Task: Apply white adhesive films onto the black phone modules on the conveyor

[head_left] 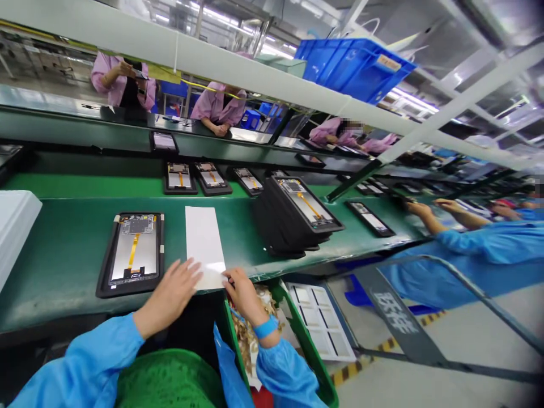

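Note:
A white rectangular sheet [204, 235] lies on the green workbench in front of me. My left hand [172, 294] is open, its outstretched fingers at the sheet's lower left edge. At the lower right corner, my right hand [243, 292] has its thumb and fingers closed on the sheet's edge. To the left rests an opened tablet [134, 255] in a black foam tray, its circuit board and orange ribbon cable showing. A stack of black trays [283, 224] with another opened tablet [308, 204] on top stands to the right.
Several opened tablets [212, 177] line the green belt behind the bench. A green bin [297, 334] of scraps sits below my right arm. A metal cart [395, 317] and a blue-sleeved co-worker [476, 249] are to the right. A white box [17, 226] stands far left.

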{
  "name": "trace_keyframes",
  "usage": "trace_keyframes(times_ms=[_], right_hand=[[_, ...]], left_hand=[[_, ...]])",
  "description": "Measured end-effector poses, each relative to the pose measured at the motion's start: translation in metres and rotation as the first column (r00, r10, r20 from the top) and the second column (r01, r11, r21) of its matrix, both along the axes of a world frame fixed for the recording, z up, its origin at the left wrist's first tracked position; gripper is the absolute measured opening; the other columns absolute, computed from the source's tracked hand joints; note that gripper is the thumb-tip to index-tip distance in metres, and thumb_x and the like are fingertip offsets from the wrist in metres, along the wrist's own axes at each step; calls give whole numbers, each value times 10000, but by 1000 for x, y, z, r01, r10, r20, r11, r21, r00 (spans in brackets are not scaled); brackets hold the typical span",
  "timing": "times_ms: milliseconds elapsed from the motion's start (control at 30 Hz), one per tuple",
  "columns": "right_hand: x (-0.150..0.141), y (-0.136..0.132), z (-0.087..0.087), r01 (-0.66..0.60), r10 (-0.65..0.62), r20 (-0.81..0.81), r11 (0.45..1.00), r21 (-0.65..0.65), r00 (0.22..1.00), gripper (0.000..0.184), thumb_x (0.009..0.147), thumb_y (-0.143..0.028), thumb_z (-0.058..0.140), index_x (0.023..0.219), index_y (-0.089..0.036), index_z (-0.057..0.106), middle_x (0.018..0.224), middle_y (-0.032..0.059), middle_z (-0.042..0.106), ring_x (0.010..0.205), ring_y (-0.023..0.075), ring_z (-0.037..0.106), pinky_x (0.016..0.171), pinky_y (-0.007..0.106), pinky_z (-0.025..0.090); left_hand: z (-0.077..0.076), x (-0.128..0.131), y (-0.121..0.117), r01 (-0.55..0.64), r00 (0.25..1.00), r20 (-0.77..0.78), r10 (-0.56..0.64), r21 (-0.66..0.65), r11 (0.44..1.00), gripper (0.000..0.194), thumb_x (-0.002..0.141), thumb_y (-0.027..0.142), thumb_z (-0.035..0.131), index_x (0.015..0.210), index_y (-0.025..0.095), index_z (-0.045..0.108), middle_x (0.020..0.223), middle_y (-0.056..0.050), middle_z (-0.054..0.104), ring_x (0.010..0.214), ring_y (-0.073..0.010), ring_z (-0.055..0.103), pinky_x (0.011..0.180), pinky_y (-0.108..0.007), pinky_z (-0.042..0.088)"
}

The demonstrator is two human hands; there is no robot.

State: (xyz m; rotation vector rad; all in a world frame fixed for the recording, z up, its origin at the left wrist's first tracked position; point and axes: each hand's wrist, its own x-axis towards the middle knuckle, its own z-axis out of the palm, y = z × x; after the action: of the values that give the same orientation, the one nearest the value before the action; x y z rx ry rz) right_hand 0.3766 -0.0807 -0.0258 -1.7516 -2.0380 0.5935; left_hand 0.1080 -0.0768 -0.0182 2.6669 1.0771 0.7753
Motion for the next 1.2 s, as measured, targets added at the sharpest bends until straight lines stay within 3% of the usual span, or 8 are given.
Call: trace_keyframes(times_ms=[100, 267, 533, 633, 800, 967, 1067, 1200], right_hand=[[-4, -3, -2, 30, -31, 13, 999, 26, 999, 222, 893, -123, 546, 1092, -178, 628, 1028, 72, 575, 908, 192, 594, 887, 339, 494], [-12, -3, -4, 93, -94, 22, 995, 38, 995, 210, 884, -122, 536, 1053, -195, 639, 1028, 68, 572, 953, 207, 588, 917, 354, 485], [-23, -15, -7, 113, -124, 53, 978, 176, 991, 306, 925, -127, 455, 1152, -203, 646, 1111, 105, 576, 1043, 233, 555, 941, 390, 478], [-27, -19, -7, 102, -119, 59, 967, 233, 991, 238, 935, -151, 469, 1046, -213, 670, 1117, 105, 588, 1050, 246, 540, 939, 419, 466], [-29, -22, 8, 128, -96, -150, 967, 221, 984, 133, 953, -233, 497, 885, -206, 608, 946, 71, 621, 947, 223, 564, 867, 375, 467], [-50, -3, 42, 229, -174, -514, 972, 44, 840, 214, 901, -406, 613, 908, -195, 586, 820, 31, 635, 746, 167, 597, 730, 302, 487], [-86, 26, 54, 138, -120, -680, 990, -28, 723, 289, 846, -408, 678, 986, -202, 532, 818, 17, 648, 747, 156, 622, 726, 287, 503], [-150, 65, 46, -2, -25, -703, 999, -38, 711, 265, 820, -355, 683, 970, -198, 533, 795, 5, 642, 722, 135, 607, 695, 262, 488]], left_hand=[[-19, 35, -1, 86, 988, -122, -92, -51, 995, 534, 930, 221, 567, 1449, 265, 445, 1547, -74, 419, 1479, -283, 277, 1186, -566, 248], [-39, 36, 1, 69, 987, -142, -79, -79, 995, 648, 881, 295, 666, 1478, 294, 412, 1581, -63, 368, 1500, -282, 224, 1206, -555, 214], [-37, 36, -1, 60, 989, -132, -67, -59, 996, 714, 838, 227, 707, 1481, 296, 402, 1579, -71, 371, 1503, -282, 220, 1204, -552, 224], [-36, 36, -2, 58, 989, -135, -66, -67, 996, 715, 829, 193, 706, 1473, 287, 410, 1578, -80, 371, 1496, -285, 239, 1201, -555, 231], [-36, 36, -2, 55, 990, -127, -66, -85, 995, 700, 834, 168, 692, 1467, 279, 416, 1572, -90, 379, 1494, -300, 241, 1194, -570, 236], [-24, 37, 0, 63, 992, -98, -76, -127, 990, 708, 843, 226, 694, 1481, 247, 389, 1561, -124, 385, 1493, -310, 241, 1193, -581, 237], [-5, 22, -6, 77, 995, -55, -85, -137, 988, 716, 865, 233, 657, 1505, 180, 341, 1556, -168, 374, 1484, -321, 258, 1192, -595, 243], [12, -29, -25, 11, 999, 43, -7, -110, 994, 431, 938, 169, 503, 1370, 166, 505, 1448, -142, 500, 1409, -275, 386, 1199, -547, 283]])
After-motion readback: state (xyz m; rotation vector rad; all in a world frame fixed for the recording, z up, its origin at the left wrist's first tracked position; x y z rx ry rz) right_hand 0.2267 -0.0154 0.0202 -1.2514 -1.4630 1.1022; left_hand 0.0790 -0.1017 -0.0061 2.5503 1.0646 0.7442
